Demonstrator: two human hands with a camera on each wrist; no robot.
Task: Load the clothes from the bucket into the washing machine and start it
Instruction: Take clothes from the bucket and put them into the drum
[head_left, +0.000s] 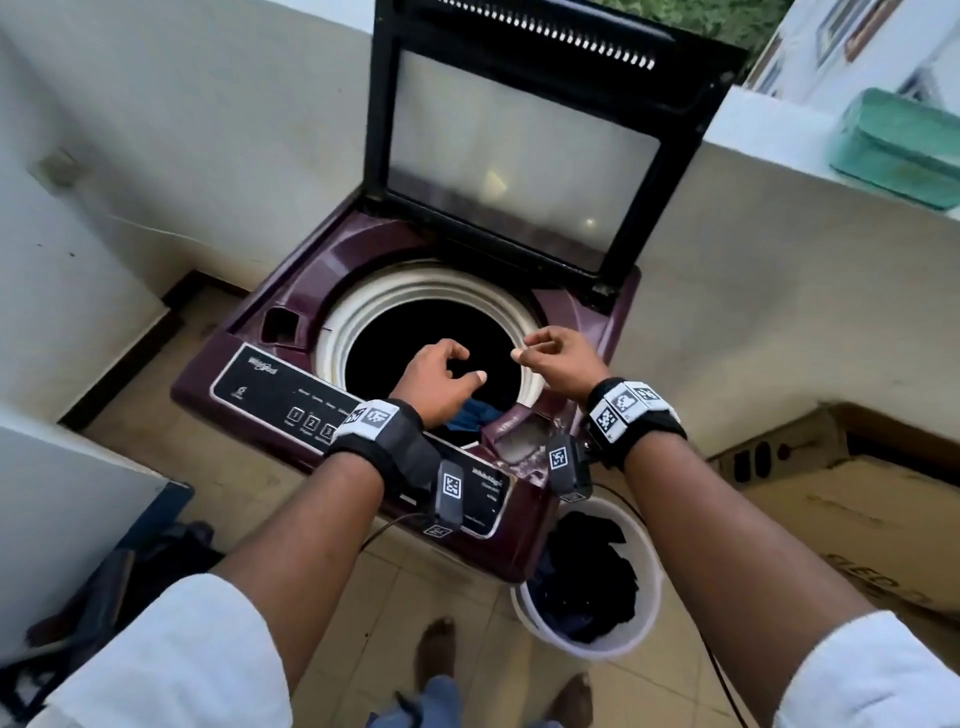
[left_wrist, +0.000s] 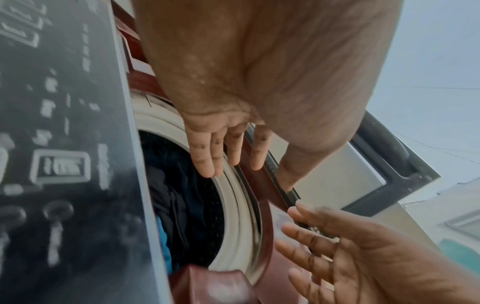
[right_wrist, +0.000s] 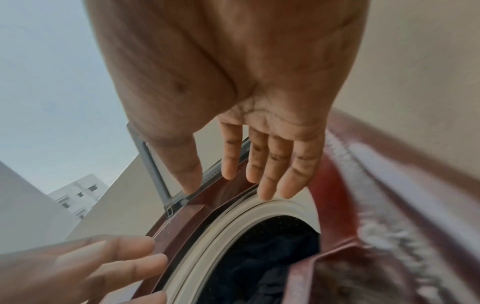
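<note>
A maroon top-loading washing machine (head_left: 228, 374) stands with its black-framed lid (head_left: 519, 150) raised. Its cream drum rim (head_left: 358, 306) rings a dark opening where dark and blue clothes (head_left: 470, 415) lie at the near edge. The same clothes (left_wrist: 182, 197) show in the left wrist view, and the clothes (right_wrist: 270, 259) also in the right wrist view. My left hand (head_left: 441, 376) hovers over the drum mouth, fingers relaxed and empty. My right hand (head_left: 558, 356) hangs above the rim's right side, also empty. A white bucket (head_left: 652, 566) on the floor holds dark clothes (head_left: 587, 577).
The control panel (head_left: 280, 389) with buttons runs along the machine's front left. A cardboard box (head_left: 852, 499) sits at the right, a green container (head_left: 904, 145) on the ledge. Dark items (head_left: 104, 587) lie on the floor at left. My bare feet (head_left: 436, 649) stand on tiles.
</note>
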